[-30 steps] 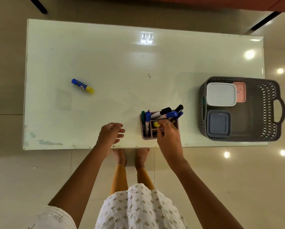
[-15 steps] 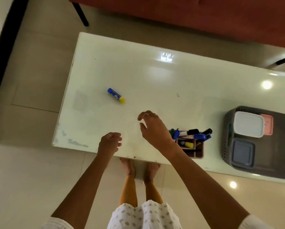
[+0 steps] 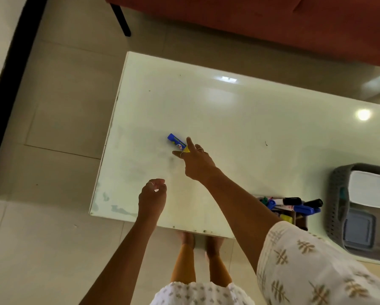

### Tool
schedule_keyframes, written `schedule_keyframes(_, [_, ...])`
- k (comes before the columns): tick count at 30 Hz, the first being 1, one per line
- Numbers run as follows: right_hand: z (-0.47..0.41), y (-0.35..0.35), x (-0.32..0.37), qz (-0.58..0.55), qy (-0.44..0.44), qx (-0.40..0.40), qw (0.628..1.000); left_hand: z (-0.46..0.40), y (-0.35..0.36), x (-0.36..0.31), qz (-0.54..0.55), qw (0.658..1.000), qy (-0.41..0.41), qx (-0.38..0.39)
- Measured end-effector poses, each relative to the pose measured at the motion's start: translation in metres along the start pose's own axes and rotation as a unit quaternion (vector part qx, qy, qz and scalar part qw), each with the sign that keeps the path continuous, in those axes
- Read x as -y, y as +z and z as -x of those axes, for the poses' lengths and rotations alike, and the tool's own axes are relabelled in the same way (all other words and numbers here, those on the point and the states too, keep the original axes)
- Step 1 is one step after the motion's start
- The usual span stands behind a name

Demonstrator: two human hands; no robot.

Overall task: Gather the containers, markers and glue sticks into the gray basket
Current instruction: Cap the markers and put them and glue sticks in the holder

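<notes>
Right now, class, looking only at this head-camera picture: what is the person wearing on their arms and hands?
The right hand wears thin rings on at least two fingers; the left hand shows one thin ring. The forearms are bare. A short white sleeve with a tan leaf-like print covers the right upper arm. No watch or bracelet is visible.

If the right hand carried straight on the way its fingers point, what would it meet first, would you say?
Most likely the blue glue stick: the right hand reaches up-left with its fingers spread at the stick's yellow end, probably just short of gripping it, though its height above the table is unclear.

open table, marker caddy beside basket
</notes>
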State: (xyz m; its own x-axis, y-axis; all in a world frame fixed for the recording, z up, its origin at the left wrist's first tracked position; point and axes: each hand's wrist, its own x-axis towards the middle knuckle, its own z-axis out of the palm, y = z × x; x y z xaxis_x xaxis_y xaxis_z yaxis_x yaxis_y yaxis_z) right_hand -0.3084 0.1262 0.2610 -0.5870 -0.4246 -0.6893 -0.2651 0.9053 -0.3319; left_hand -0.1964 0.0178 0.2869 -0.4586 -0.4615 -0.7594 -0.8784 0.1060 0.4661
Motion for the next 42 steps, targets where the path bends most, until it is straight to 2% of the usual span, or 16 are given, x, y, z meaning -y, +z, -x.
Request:
schedule_keyframes(3, [-0.011,0.009,0.002,0.017,0.008,-0.013,1.0,-0.009,-0.004,0.001,-0.009,1.0,0.002,0.001])
schedule_keyframes(10, [0.017,0.023,0.0,-0.006,0.043,-0.109,0.993,-0.012,-0.007,0.004,-0.004,1.0,-0.005,0.025])
schedule_keyframes(13, [0.059,0.018,-0.008,-0.093,0.055,-0.149,0.983,0.0,0.0,0.003,-0.018,0.998,0.007,0.052])
schedule_keyframes(16, [0.127,0.011,-0.014,-0.209,0.057,-0.262,0.94,0.012,0.014,0.001,-0.042,0.996,0.019,0.075])
schedule_keyframes(20, [0.22,0.01,-0.039,-0.336,0.168,-0.369,0.85,0.025,0.037,-0.004,-0.054,0.993,0.027,0.103])
schedule_keyframes(22, [0.252,0.016,-0.063,-0.347,0.227,-0.43,0.802,0.029,0.048,-0.007,-0.066,0.991,0.031,0.113])
schedule_keyframes(25, [0.276,0.031,-0.1,-0.321,0.299,-0.453,0.776,0.033,0.062,-0.012,-0.078,0.989,0.035,0.119])
schedule_keyframes(28, [0.275,0.048,-0.124,-0.318,0.319,-0.421,0.787,0.038,0.074,-0.016,-0.089,0.988,0.045,0.116])
schedule_keyframes(32, [0.257,0.06,-0.132,-0.293,0.258,-0.38,0.838,0.047,0.087,-0.016,-0.105,0.987,0.05,0.111])
schedule_keyframes(35, [0.244,0.065,-0.134,-0.291,0.219,-0.364,0.857,0.055,0.095,-0.012,-0.105,0.988,0.048,0.107])
schedule_keyframes(38, [0.237,0.074,-0.137,-0.275,0.208,-0.343,0.874,0.064,0.101,-0.006,-0.105,0.988,0.045,0.105])
schedule_keyframes(42, [0.228,0.08,-0.142,-0.248,0.202,-0.274,0.907,0.074,0.108,0.003,-0.101,0.989,0.038,0.1])
